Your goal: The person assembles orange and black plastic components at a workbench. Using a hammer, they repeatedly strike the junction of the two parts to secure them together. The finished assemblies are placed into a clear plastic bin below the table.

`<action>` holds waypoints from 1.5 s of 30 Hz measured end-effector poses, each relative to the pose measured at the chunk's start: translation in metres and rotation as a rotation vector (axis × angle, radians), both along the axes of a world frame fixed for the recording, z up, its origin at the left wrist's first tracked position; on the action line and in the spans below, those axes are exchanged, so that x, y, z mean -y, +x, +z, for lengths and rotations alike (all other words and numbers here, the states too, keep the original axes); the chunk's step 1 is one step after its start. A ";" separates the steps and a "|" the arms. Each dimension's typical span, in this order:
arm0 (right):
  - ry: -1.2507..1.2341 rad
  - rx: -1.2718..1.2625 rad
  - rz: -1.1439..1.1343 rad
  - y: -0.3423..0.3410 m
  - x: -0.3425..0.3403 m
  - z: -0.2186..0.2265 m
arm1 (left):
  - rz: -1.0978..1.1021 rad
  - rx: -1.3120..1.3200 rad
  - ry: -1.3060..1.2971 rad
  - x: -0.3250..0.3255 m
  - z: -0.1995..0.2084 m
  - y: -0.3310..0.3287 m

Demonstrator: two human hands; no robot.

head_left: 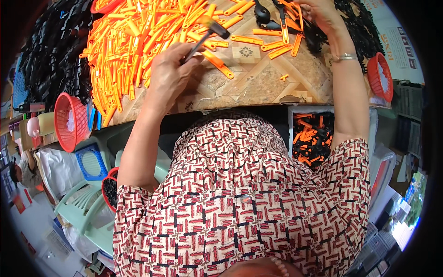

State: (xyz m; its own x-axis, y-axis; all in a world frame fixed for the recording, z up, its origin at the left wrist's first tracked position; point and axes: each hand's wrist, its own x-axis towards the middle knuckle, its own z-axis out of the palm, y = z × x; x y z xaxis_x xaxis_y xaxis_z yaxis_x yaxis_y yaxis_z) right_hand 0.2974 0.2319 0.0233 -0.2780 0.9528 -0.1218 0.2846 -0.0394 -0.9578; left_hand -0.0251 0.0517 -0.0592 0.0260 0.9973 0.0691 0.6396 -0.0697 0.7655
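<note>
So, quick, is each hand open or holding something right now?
Left hand: closed around a hammer-like tool.
Right hand: near orange pieces; grip can't be told.

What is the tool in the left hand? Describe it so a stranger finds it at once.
Find the patterned tabletop, then the heap of orange pieces on its left. At the heap's right edge, the left hand grips a hammer-like tool, its thin shaft slanting up and right. Unlike the flat orange pieces around it, it has a dark-ended, blurred head set across its shaft.
</note>
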 end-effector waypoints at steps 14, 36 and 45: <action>0.814 0.698 -0.041 0.023 0.126 -0.089 | -0.039 -0.279 0.065 -0.028 -0.008 -0.001; 0.990 0.633 0.307 0.019 0.136 -0.048 | 0.066 -0.306 -0.030 0.009 -0.005 -0.003; -0.276 0.033 0.021 0.012 0.216 -0.088 | 0.016 0.433 -0.233 0.006 0.002 0.007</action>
State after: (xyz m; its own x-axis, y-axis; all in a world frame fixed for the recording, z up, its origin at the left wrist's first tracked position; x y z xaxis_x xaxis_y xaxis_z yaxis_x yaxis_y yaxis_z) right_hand 0.3090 0.0162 -0.0649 -0.2891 0.8765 -0.3849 0.3194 -0.2907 -0.9019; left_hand -0.0178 0.0459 -0.0575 0.0290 0.9876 -0.1545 0.2587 0.1419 0.9555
